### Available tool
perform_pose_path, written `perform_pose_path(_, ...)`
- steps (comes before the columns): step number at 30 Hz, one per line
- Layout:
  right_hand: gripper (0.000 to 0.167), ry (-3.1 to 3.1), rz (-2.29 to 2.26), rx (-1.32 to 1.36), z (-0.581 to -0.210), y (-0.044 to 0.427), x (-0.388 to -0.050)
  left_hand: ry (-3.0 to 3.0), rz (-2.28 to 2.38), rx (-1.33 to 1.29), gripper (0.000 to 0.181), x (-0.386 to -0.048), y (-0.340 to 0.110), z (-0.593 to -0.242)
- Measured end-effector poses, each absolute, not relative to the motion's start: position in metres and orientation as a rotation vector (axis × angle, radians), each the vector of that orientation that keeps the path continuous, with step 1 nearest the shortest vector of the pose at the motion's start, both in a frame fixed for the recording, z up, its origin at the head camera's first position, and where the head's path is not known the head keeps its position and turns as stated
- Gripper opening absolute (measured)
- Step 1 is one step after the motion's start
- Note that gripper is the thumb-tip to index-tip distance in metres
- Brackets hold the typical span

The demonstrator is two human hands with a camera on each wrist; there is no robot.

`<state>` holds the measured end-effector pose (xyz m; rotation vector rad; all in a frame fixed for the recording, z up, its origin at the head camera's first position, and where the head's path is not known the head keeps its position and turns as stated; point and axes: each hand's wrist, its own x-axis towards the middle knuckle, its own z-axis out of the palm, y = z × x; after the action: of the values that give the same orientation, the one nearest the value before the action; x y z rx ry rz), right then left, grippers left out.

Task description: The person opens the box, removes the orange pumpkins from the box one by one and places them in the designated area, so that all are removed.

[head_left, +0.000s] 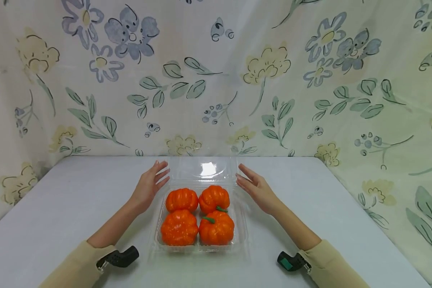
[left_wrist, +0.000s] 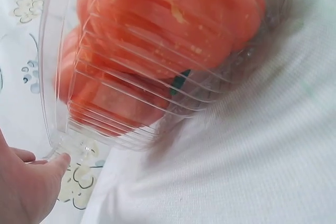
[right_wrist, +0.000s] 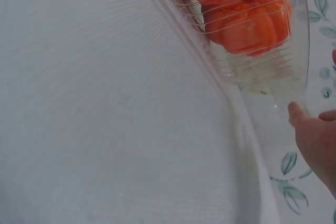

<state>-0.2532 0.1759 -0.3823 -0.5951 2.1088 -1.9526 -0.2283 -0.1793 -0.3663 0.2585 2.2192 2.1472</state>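
A clear plastic clamshell box stands on the table with its lid raised at the far side. Inside it sit several orange toy pumpkins, two showing green stems. My left hand is at the lid's left side, fingers spread and fairly straight, tips close to or touching the plastic. On the opposite side my right hand reaches its extended fingertips to the lid's edge. Both wrist views show the pumpkins through the ribbed wall, with fingertips at the lid's corner.
A white-covered table extends to both sides of the box. Behind it hangs a floral cloth, which also runs along the right side. Small black devices are strapped at both sleeve cuffs.
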Motion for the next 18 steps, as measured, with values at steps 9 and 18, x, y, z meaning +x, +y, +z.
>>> perform_pose_path(9,0.065,2.076,-1.932,-0.566,-0.386,0.1773,-0.2546,2.155,2.163,0.237,0.074,-0.2295,-0.1798,-0.3698)
perform_pose_path(18,0.065,2.04,-1.889,-0.575,-0.3913,0.1803,-0.2592,2.156,2.092,0.201,0.077,-0.2306,-0.1809,-0.3709)
